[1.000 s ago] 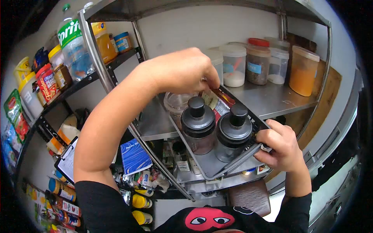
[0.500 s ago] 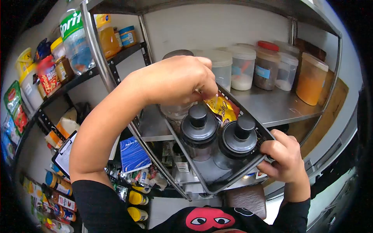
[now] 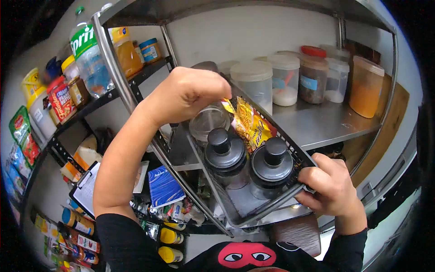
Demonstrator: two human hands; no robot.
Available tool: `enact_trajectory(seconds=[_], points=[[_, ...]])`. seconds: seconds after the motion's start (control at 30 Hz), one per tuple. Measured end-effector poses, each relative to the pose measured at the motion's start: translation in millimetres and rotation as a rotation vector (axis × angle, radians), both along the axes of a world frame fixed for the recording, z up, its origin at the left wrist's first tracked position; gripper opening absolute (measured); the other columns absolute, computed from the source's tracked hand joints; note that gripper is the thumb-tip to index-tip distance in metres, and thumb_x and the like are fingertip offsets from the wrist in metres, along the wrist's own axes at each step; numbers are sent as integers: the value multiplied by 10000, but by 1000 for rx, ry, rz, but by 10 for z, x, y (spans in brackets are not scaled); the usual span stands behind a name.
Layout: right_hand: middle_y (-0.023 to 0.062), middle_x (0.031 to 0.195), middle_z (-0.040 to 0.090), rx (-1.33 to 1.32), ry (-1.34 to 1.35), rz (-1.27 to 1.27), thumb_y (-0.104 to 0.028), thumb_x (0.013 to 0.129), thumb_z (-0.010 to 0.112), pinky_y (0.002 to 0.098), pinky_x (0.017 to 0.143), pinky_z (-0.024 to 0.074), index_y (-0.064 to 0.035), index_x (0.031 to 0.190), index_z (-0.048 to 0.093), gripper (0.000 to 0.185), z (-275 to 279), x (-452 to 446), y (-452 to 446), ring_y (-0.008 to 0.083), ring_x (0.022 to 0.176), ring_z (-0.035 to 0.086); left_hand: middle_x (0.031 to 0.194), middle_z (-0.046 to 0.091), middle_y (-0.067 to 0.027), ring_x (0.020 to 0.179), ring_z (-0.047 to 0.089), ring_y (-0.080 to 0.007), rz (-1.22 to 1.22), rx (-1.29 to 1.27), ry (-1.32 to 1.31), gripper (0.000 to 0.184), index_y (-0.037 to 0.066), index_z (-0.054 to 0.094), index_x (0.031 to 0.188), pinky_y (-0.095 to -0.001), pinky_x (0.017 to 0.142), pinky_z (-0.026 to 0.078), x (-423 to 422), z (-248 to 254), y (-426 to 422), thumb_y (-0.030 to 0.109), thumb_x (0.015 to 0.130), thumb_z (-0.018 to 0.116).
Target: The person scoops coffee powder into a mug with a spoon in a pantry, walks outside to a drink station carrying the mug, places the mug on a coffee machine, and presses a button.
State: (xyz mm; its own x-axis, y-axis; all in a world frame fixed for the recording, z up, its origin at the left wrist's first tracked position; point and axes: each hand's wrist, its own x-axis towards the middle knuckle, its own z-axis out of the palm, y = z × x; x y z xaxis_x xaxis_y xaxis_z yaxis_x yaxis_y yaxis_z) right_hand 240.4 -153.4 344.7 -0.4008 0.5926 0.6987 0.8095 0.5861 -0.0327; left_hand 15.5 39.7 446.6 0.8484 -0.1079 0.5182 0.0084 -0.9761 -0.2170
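My right hand [image 3: 330, 187] is closed around the near right corner of a black plastic basket [image 3: 231, 217], which is held tilted in front of the steel shelf. Inside stand two clear jars with black knobbed lids, one left [image 3: 225, 154] and one right [image 3: 272, 165]. Behind them a yellow snack packet [image 3: 253, 124] leans against the basket's perforated side. Over the far end, my left hand [image 3: 197, 93] is closed in a pinch at the packet's yellow upper edge; its fingertips are partly hidden. Below that hand is a clear round container [image 3: 209, 124].
Lidded tubs, among them a white-powder one [image 3: 285, 81] and an orange one [image 3: 366, 88], stand on the steel shelf [image 3: 326, 124]. At left, a dark rack holds a Sprite bottle [image 3: 90, 59] and jars. A blue notebook [image 3: 165, 186] lies lower, beside the shelf post.
My left hand has shifted left, and more of the yellow packet now shows, standing higher in the basket. My right hand keeps its hold on the basket corner. The view has shifted slightly.
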Motion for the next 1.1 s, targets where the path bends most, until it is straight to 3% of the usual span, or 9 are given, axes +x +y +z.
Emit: enact_trajectory(seconds=[0.17,0.27,0.4,0.53,0.67,0.83,0.93,0.97,1.1], points=[[86,657,418,-8,4,-4,-177,555,719,360,425,392,-96,794,516,323,-1,-29,-10,263,486,495,756,622,-78,729,622,-223,-8,-73,-14,153,12,523,695,-284,646,490,-19,-6,49,-116,631,578],[86,657,411,-11,3,-12,-173,554,716,362,428,393,-97,797,515,325,-13,-33,-3,266,492,494,758,609,-90,700,598,-233,-34,-79,-10,136,20,583,786,-278,613,474,-24,6,118,-64,680,591],[84,659,407,-7,14,-40,-166,541,716,362,435,391,-99,800,514,335,-15,-63,6,265,510,495,753,608,-79,711,601,-199,64,-72,-2,141,2,499,702,-266,648,474,13,-16,101,-120,663,560],[86,649,419,23,40,-55,-133,528,708,356,446,386,-87,791,517,329,-12,-104,35,263,528,488,780,627,-71,730,618,-191,124,13,57,121,24,580,808,-267,655,480,105,-49,93,-50,714,601],[94,637,428,44,63,-36,-115,540,698,355,452,385,-72,792,518,312,8,-139,96,269,528,485,776,626,-66,731,612,-156,255,-115,175,116,9,570,843,-256,666,480,169,-56,73,-29,741,606],[113,640,447,63,104,-4,-95,552,689,367,496,397,-41,805,513,314,37,-202,263,299,567,493,803,619,-19,758,583,-84,166,-296,-63,87,6,586,864,-220,701,469,4,-13,126,-15,779,590],[123,697,500,83,139,20,-76,582,681,350,530,411,-27,836,502,315,73,-269,428,301,608,513,851,622,-44,792,581,-100,233,-183,-213,101,-9,599,899,-230,739,467,-195,90,-106,-14,801,573],[124,710,512,111,150,31,-72,589,680,345,534,414,-24,845,500,316,88,-301,500,299,613,517,812,594,-28,756,564,-105,293,-247,-262,139,39,592,892,-214,681,460,-287,130,-290,-56,804,541],[156,734,557,1,110,-37,-100,644,671,392,598,437,-38,900,485,322,152,-467,746,338,679,549,781,578,-24,708,552,-74,76,-369,-479,78,-20,579,865,-188,642,454,-600,39,-324,-49,796,556]])
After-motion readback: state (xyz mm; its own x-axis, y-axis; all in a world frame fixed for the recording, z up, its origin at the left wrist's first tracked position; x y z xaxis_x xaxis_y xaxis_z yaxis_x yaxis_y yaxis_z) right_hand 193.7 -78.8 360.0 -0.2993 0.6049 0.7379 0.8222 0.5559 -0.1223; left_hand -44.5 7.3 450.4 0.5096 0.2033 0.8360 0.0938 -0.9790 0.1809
